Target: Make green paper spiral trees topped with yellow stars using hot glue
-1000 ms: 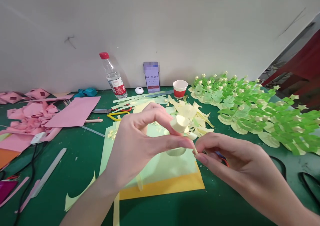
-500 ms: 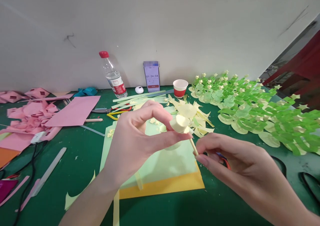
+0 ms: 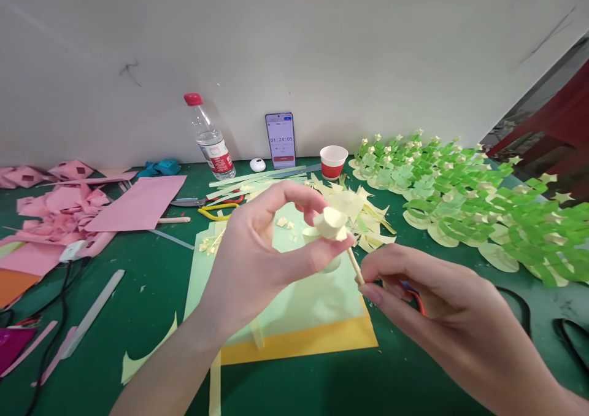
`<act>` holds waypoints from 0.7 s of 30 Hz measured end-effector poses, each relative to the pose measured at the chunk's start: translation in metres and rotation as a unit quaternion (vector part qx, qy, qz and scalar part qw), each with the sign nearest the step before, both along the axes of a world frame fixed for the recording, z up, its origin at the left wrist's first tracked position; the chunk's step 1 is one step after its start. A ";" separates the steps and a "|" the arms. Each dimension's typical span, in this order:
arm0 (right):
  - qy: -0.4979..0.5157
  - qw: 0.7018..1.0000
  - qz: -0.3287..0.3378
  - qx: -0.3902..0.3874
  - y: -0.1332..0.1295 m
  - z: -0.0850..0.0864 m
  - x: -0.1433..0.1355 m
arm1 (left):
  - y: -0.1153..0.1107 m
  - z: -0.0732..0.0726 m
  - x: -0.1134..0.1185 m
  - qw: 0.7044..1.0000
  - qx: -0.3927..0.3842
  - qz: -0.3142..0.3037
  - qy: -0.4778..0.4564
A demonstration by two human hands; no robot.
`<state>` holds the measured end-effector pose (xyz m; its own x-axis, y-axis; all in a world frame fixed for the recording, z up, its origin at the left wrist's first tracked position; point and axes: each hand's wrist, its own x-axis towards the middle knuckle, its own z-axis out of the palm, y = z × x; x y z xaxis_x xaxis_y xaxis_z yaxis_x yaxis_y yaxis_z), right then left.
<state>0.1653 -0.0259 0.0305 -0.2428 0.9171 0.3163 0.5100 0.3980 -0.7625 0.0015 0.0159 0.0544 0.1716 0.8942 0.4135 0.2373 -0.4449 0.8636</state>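
Note:
My left hand (image 3: 260, 259) pinches a pale yellow folded paper piece (image 3: 330, 223) between thumb and fingertips. A thin pale stick or rolled paper stem (image 3: 354, 265) slants down from beneath that piece. Its lower end sits between the thumb and index finger of my right hand (image 3: 426, 305). Behind those fingers shows part of a red and blue handle (image 3: 419, 302); what it belongs to is mostly hidden. Both hands are raised over a light green paper sheet (image 3: 313, 308), which lies on an orange-yellow sheet (image 3: 299, 345).
Rows of green paper plants (image 3: 460, 201) stand at the right. Pale yellow scraps (image 3: 354, 204), a paper cup (image 3: 333, 163), a phone (image 3: 280, 140), a water bottle (image 3: 215, 149) and yellow-handled scissors (image 3: 216, 210) lie or stand beyond my hands. Pink paper (image 3: 138, 204) covers the left side.
The left fingers shift slightly around the paper piece, which tips a little. My right hand stays on the stem's lower end. The view moves very slightly.

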 end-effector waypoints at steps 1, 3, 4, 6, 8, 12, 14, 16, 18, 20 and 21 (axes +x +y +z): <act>0.000 1.000 0.000 0.005 0.000 0.000 0.000 | 0.000 0.000 0.000 1.000 0.000 -0.001 -0.001; -0.002 1.000 0.001 0.018 0.001 -0.001 -0.001 | 0.000 0.001 0.000 1.000 -0.002 -0.003 -0.003; -0.003 1.000 0.002 0.027 0.001 0.000 -0.001 | 0.000 0.001 0.000 1.000 -0.003 -0.004 -0.004; -0.005 0.999 0.006 0.037 0.001 0.001 -0.001 | 0.000 0.001 0.000 1.000 -0.005 -0.005 -0.003; -0.005 0.999 0.008 0.030 0.001 0.002 -0.001 | -0.001 0.000 0.000 1.000 -0.003 -0.006 0.002; 0.015 0.998 0.020 -0.051 0.002 0.002 0.000 | -0.002 -0.002 0.001 1.000 0.006 -0.001 0.014; 0.033 0.995 0.029 -0.088 0.002 0.001 0.000 | -0.001 -0.003 0.002 1.000 0.008 0.001 0.015; 0.047 0.993 0.034 -0.107 0.002 0.001 0.000 | 0.000 -0.005 0.003 1.000 0.011 -0.002 0.008; 0.055 0.991 0.035 -0.113 0.002 0.000 -0.001 | 0.001 -0.005 0.003 1.000 0.015 -0.005 0.000; 0.055 0.991 0.034 -0.115 0.002 0.000 -0.001 | 0.002 -0.006 0.003 1.000 0.016 -0.004 -0.002; 0.054 0.991 0.034 -0.117 0.002 0.000 -0.001 | 0.002 -0.006 0.003 1.000 0.018 -0.003 -0.003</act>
<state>0.1645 -0.0241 0.0305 -0.2832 0.9511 0.1234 0.3990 0.2339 -0.8866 0.0046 0.0180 0.0489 0.1741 0.8779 0.4461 0.2298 -0.4768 0.8485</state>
